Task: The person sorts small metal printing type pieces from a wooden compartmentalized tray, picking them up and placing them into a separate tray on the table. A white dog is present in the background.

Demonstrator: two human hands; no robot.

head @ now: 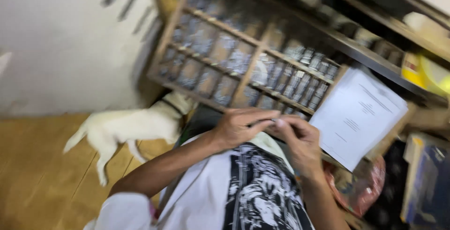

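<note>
Wooden and dark with use, a compartmented type case (pixel 243 56) leans tilted in front of the person, its small cells packed with grey metal pieces. Just below it both hands meet in front of the chest. The left hand (pixel 241 127) and the right hand (pixel 300 141) press their fingertips together around something very small; the fingers (pixel 262 117) are closed in a pinch, but blur hides what they grip. A sheet of white printed paper (pixel 358 115) is propped just right of the hands, against the case's lower edge. At the left a white dog (pixel 129 127) stands on the wooden floor (pixel 42 164), near the left forearm. A white shirt (pixel 211 197) with black print fills the bottom.
</note>
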